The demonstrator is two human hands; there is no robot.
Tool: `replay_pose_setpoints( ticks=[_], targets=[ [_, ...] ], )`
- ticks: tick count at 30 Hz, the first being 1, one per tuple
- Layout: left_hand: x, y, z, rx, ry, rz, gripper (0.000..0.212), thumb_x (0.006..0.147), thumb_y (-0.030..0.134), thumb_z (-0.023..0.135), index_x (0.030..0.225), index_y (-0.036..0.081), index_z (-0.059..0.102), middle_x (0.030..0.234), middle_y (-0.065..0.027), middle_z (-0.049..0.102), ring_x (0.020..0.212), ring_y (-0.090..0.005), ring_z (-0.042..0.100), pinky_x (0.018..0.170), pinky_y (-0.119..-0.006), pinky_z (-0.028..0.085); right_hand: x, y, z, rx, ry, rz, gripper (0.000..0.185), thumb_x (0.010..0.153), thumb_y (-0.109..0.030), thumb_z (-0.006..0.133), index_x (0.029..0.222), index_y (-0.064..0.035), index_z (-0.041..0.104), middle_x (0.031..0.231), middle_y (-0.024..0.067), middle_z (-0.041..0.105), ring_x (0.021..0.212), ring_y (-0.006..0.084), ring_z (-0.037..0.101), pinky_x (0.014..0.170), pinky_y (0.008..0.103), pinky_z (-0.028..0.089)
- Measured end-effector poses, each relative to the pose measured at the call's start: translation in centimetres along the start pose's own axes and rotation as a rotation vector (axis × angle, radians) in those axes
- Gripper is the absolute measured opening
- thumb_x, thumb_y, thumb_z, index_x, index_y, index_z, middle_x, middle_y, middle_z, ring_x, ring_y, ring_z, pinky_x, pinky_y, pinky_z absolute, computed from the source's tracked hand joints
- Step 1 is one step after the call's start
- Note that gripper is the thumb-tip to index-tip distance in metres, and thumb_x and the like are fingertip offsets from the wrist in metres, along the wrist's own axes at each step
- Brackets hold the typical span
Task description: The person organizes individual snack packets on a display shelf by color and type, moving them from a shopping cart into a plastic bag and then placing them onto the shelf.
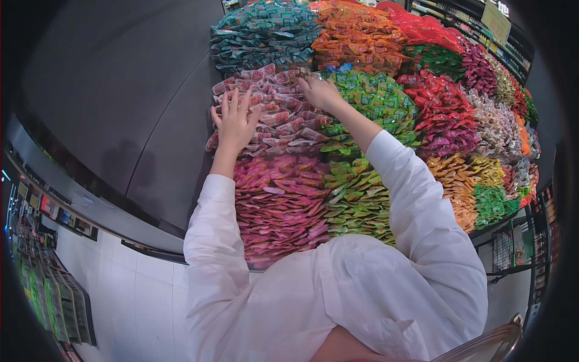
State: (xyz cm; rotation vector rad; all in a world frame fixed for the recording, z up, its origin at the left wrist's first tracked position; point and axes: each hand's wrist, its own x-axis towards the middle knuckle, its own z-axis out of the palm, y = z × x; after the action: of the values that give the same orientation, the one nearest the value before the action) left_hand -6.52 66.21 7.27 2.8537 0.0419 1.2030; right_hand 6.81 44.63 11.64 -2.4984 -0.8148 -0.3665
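My left hand [237, 127] lies with spread fingers over a heap of white-and-red wrapped packets [282, 117], palm down and holding nothing. At the far right side of that heap, my right hand [320, 94] reaches down with bent fingers. Its fingertips touch the packets, but whether one is pinched between them cannot be seen. Green packets [373, 97] lie right beside this hand, with a small blue packet [339, 68] just beyond it. Nearer my body are rows of magenta packets [282, 199] and yellow-green packets [359, 199].
Teal packets [267, 34] and orange packets [359, 36] rise beyond the hands. Red packets [441, 104] and other coloured heaps continue rightward. A dark flat surface [122, 90] borders the display on the left. Stocked shelves [470, 22] stand at the far right, over a pale tiled floor [135, 280] lower left.
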Motion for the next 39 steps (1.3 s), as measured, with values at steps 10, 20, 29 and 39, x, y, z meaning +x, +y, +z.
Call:
replay_pose_setpoints(
  ticks=[10, 20, 29, 39],
  targets=[
    [7.2, -0.8, 1.1, 0.043, -0.091, 0.104, 0.047, 0.094, 0.042, 0.039, 0.131, 0.015, 0.050, 0.141, -0.0072, 0.044, 0.134, -0.0302, 0.032, 0.104, -0.064, 0.017, -1.8, -3.0, 4.8, -0.045, 0.114, -0.168, 0.063, 0.093, -0.053, 0.034, 0.104, 0.0034, 0.059, 0.108, 0.0209, 0.062, 0.103, 0.0370, 0.058, 0.091, 0.0450, 0.043],
    [9.8, 0.7, 4.0, 0.030, -0.529, 0.133, 0.048, 0.093, 0.040, 0.038, 0.140, 0.031, 0.038, 0.148, 0.0018, 0.033, 0.140, -0.0254, 0.022, 0.110, -0.060, 0.009, 6.5, -1.0, 0.7, 0.069, 0.165, -0.409, 0.029, 0.085, -0.017, 0.048, 0.107, -0.0101, 0.065, 0.097, 0.0162, 0.066, 0.093, 0.0370, 0.061, 0.084, 0.0453, 0.048],
    [9.4, -0.3, 5.4, -0.182, -0.337, 0.181, 0.044, 0.093, 0.044, 0.042, 0.133, 0.026, 0.049, 0.143, -0.0051, 0.041, 0.136, -0.0243, 0.031, 0.108, -0.060, 0.011, 9.5, 2.2, 3.4, 0.007, -0.113, -0.267, 0.025, 0.080, -0.012, 0.053, 0.095, -0.0149, 0.072, 0.086, 0.0112, 0.069, 0.083, 0.0300, 0.066, 0.077, 0.0420, 0.052],
    [8.4, 3.6, 3.5, -0.161, -0.473, 0.088, 0.041, 0.093, 0.044, 0.041, 0.126, 0.023, 0.056, 0.140, -0.0106, 0.043, 0.130, -0.0280, 0.040, 0.104, -0.065, 0.019, 6.5, 4.1, 1.2, 0.223, -0.087, -0.154, 0.052, 0.096, -0.042, 0.040, 0.130, -0.0039, 0.049, 0.131, 0.0191, 0.051, 0.121, 0.0344, 0.048, 0.098, 0.0408, 0.040]
  ],
)
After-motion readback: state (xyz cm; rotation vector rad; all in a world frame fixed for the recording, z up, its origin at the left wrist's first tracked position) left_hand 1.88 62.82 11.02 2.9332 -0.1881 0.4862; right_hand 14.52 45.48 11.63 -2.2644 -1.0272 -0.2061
